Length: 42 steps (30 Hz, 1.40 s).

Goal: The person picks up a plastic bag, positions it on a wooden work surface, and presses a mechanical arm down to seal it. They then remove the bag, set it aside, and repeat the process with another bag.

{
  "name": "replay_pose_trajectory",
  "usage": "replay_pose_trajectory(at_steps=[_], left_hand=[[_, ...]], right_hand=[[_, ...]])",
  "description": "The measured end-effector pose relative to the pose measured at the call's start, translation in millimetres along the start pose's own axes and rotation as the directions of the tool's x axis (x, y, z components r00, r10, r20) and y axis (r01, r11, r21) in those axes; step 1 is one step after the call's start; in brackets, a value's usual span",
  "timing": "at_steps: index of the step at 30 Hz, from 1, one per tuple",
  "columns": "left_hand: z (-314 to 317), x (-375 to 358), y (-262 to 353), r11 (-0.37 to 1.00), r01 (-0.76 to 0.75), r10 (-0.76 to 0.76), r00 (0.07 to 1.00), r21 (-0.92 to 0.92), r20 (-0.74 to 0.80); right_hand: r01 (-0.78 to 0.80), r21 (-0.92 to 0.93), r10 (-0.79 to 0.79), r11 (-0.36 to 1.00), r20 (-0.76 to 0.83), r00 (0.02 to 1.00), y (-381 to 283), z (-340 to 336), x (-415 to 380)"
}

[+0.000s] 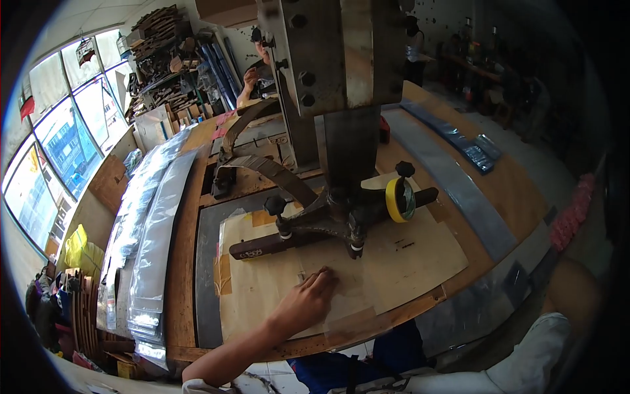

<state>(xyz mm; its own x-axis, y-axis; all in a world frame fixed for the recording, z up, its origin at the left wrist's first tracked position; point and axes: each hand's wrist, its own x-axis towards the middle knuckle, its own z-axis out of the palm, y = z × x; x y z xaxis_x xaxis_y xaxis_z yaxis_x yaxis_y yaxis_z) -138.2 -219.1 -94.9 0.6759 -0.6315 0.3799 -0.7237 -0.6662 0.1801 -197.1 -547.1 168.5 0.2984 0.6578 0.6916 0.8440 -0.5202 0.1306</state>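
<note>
My left hand (307, 299) rests on a pale, thin board (262, 289) with its fingers laid on the surface, apparently holding nothing. Brown tape patches (223, 274) mark the board's left edge. Just beyond my fingertips, a dark metal bar (262, 245) crosses the board beneath the press head (351, 151). Black knobs (274, 205) stand on the press fittings. A yellow tape roll (392, 200) hangs near the bar's right end. My right arm (572, 292) reaches off to the right side, and its hand is out of sight.
Clear plastic sheets (157, 243) are stacked along the left. More plastic strips (453, 180) lie on the right of the wooden table (182, 289). Another person's hand (251, 79) shows behind the press. Pink material (572, 213) hangs at right.
</note>
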Motion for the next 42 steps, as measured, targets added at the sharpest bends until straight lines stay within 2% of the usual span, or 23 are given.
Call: replay_pose_trajectory(at_steps=[1, 10, 19, 27, 30, 33, 36, 37, 40, 42], left_hand=[[3, 1, -2, 0.997, -0.048, 0.049, 0.998, 0.06, -0.025], [-6, 2, 4, 0.999, 0.03, -0.027, 0.997, -0.035, 0.068], [-3, 3, 3, 0.998, 0.032, -0.03, 0.999, -0.047, 0.034], [-2, 2, 0, 0.998, 0.036, -0.034, 0.999, -0.054, 0.037], [4, 4, -7, 0.999, -0.031, 0.03, 0.999, -0.031, -0.043], [4, 3, -3, 0.99, 0.058, -0.054, 0.998, -0.129, 0.036], [2, 4, -3, 0.999, 0.009, -0.008, 1.0, -0.031, 0.024], [-1, 6, -4, 0.998, 0.025, -0.024, 0.999, -0.049, 0.03], [-5, 8, 1, 0.994, 0.055, -0.053, 0.998, -0.094, 0.018], [-4, 8, 0, 0.996, 0.025, -0.028, 0.999, -0.085, -0.024]], right_hand=[[-0.004, 0.001, 0.004, 1.0, 0.006, 1.0, 0, 0, 0], [-0.021, -0.009, 0.021, 1.0, -0.014, 1.0, -2, -5, -5], [-0.055, -0.033, 0.057, 0.998, 0.038, 0.998, -2, -5, 0], [-0.075, -0.042, 0.076, 0.996, 0.019, 0.997, -1, -5, 2], [-0.076, -0.024, 0.076, 0.997, -0.005, 0.997, 0, -2, 0], [-0.093, 0.022, 0.093, 0.995, -0.009, 0.996, 6, -2, 0], [-0.102, 0.044, 0.103, 0.994, -0.015, 0.995, 11, 0, -1], [-0.107, 0.058, 0.107, 0.993, -0.013, 0.994, 11, 0, -2], [-0.117, 0.097, 0.116, 0.988, 0.015, 0.993, 17, 4, -1], [-0.171, 0.125, 0.157, 0.977, 0.112, 0.981, 17, 4, -2]])
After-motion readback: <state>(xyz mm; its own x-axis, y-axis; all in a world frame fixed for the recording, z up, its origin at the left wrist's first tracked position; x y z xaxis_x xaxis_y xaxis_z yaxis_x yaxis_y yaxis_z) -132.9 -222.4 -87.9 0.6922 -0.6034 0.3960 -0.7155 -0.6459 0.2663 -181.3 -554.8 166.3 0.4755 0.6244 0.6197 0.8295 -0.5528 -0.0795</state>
